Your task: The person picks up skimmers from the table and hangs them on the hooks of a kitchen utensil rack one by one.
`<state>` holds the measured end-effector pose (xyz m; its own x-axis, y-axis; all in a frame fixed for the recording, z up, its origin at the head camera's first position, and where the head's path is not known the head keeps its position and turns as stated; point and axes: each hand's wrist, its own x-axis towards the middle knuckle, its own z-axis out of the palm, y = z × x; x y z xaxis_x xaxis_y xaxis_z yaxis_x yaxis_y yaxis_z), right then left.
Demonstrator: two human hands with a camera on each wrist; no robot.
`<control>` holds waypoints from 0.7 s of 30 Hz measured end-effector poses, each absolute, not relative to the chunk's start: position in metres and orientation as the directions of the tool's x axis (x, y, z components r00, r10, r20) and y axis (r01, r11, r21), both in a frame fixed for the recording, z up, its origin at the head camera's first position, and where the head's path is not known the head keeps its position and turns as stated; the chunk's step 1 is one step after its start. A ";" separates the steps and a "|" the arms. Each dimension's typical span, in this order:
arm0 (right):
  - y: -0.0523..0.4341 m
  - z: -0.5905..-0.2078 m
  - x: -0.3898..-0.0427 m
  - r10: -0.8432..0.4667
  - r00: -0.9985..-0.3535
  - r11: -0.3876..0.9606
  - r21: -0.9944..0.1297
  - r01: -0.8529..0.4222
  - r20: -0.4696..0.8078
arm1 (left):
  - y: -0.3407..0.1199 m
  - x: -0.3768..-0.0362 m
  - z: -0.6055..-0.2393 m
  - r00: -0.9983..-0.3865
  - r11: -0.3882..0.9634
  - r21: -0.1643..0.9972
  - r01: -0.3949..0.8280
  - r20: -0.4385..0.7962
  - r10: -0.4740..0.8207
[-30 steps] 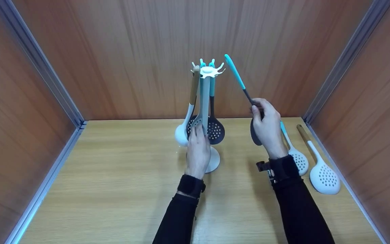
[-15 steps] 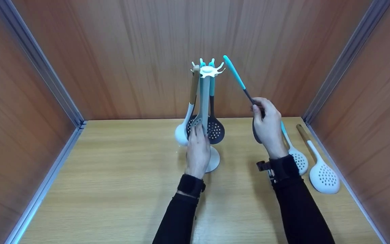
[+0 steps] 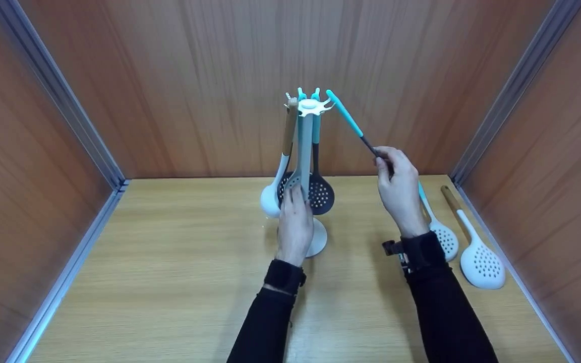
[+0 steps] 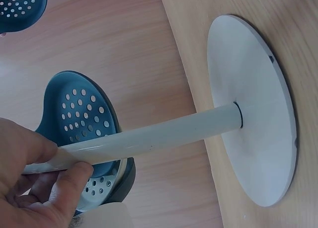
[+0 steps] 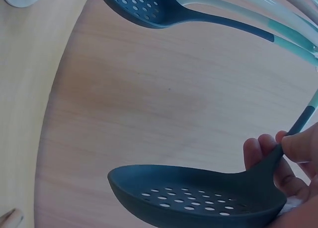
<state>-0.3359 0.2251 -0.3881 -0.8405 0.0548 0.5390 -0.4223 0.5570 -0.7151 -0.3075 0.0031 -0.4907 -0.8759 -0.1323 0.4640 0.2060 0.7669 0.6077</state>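
Observation:
My left hand (image 3: 294, 222) grips the pale upright pole (image 4: 159, 138) of a utensil stand, just above its round white base (image 4: 253, 109). Between the thumb and fingers of my right hand (image 3: 399, 186) is the neck of a dark skimmer (image 5: 149, 183). Its turquoise handle (image 3: 346, 114) leans up and left, the tip overlapping a right-hand hook of the stand's white top (image 3: 310, 106) in the head view. My hand hides the skimmer's bowl there. On the stand hang a white ladle (image 3: 270, 200) with a wooden handle, another dark skimmer (image 3: 322, 194) and more utensils behind the pole.
Right of my right arm, a white skimmer with a turquoise handle (image 3: 444, 237) lies on the wooden table. Beside it, close to the right wall, is a white slotted turner (image 3: 483, 264) with a wooden handle. Wood panels (image 3: 210, 91) enclose the back and both sides.
The tip of the skimmer's handle has come down and left to the stand's hooks, and its bowl has swung out of sight behind my right hand. My left hand stays on the pole.

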 end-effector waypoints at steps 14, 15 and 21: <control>0.224 -0.393 -0.337 0.046 -0.850 0.577 -0.709 -0.406 0.524 | 0.003 -0.308 -0.489 -0.891 0.761 0.620 0.190 0.435 -0.132; 0.224 -0.393 -0.337 0.042 -0.848 0.576 -0.707 -0.411 0.528 | 0.003 -0.308 -0.489 -0.884 0.764 0.614 0.198 0.448 -0.131; 0.223 -0.398 -0.339 0.017 -0.835 0.587 -0.682 -0.436 0.549 | 0.003 -0.307 -0.493 -0.851 0.785 0.577 0.224 0.508 -0.131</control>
<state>-0.3389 0.2228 -0.3979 -0.8354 0.0169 0.5493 -0.4363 0.5874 -0.6816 -0.3066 0.0030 -0.4931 -0.8512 -0.1311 0.5082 0.2237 0.7854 0.5772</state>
